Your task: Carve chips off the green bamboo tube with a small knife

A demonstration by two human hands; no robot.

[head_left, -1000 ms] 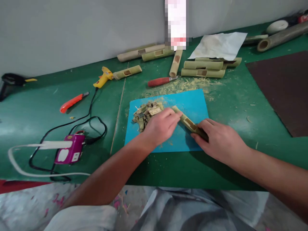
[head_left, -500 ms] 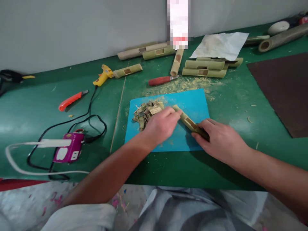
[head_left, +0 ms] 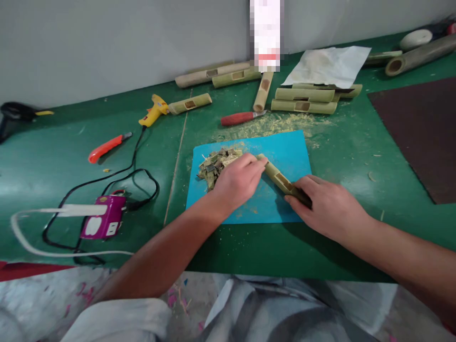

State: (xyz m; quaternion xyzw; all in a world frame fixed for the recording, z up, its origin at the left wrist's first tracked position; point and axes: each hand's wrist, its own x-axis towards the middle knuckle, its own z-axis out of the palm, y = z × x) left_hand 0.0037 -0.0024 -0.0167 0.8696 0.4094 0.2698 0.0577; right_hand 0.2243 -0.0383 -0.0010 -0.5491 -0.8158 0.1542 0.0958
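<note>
A short green bamboo tube [head_left: 273,172] with a rectangular opening cut in its side lies slanted over a blue sheet [head_left: 285,147]. Its near end is wrapped by my right hand [head_left: 322,202], closed with the thumb on the near side. At the far end, the bent fingers of my left hand [head_left: 240,180] are closed against the tube; whether they also hold something small is hidden. Beside my left hand, a heap of bamboo chips [head_left: 213,166] rests on the sheet. Behind the sheet lies a red-handled knife [head_left: 238,118] among pale shavings.
More notched bamboo tubes [head_left: 304,106] lie at the back, some under white paper [head_left: 326,66]. On the left are a yellow glue gun [head_left: 154,111], an orange cutter [head_left: 106,149] and a purple power adapter [head_left: 103,217] with looping cords. A dark brown board [head_left: 420,137] is at right.
The camera view has shifted slightly. Both hands stay on the bamboo tube in nearly the same pose.
</note>
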